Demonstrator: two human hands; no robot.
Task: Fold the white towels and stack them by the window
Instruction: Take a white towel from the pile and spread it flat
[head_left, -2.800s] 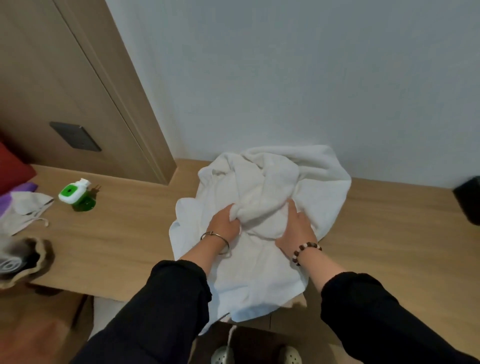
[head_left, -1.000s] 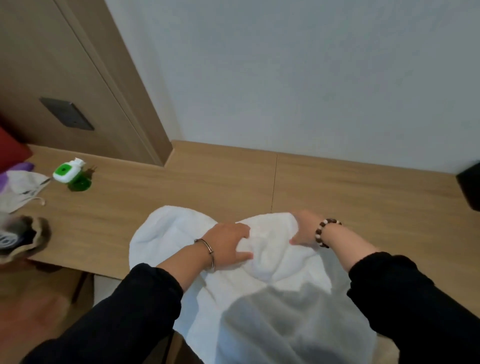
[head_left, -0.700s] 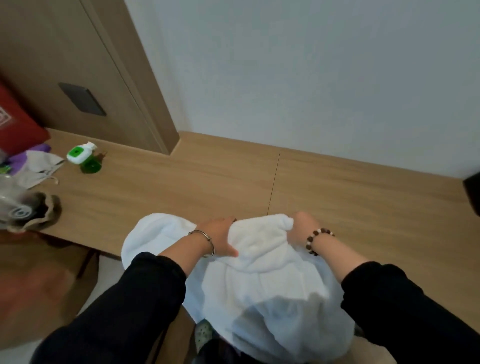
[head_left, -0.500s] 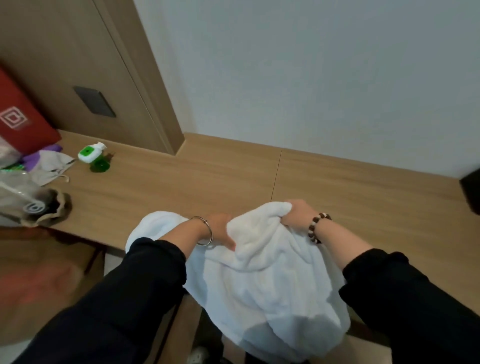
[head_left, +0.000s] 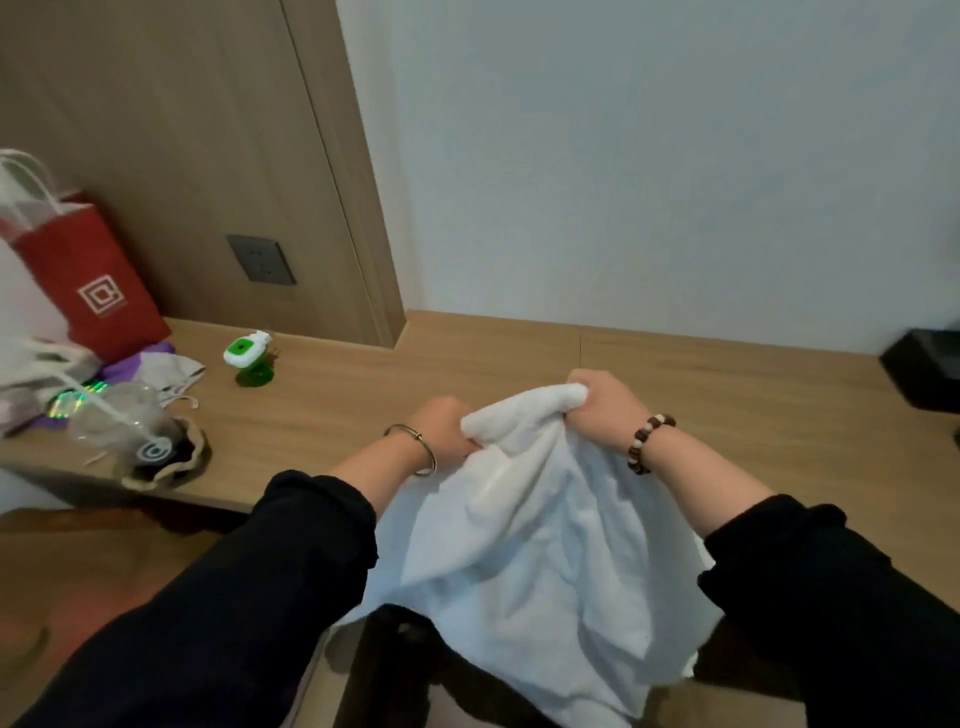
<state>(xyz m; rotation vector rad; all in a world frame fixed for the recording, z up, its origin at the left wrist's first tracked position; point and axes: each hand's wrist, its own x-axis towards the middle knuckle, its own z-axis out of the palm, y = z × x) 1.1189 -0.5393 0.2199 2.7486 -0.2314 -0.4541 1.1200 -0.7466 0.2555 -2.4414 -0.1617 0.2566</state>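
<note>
White towel (head_left: 540, 540) hangs bunched over the tabletop's (head_left: 727, 415) near edge. Left hand (head_left: 444, 428) and right hand (head_left: 602, 400) each grip its upper hem. Bare tabletop beyond towel to wall; green bottle (head_left: 249, 358), red bag (head_left: 88, 280) far left.

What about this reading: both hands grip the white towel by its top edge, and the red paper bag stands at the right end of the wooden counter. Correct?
No. The head view shows the red paper bag at the left end of the wooden counter. The left hand and right hand do grip the white towel by its top edge.
</note>
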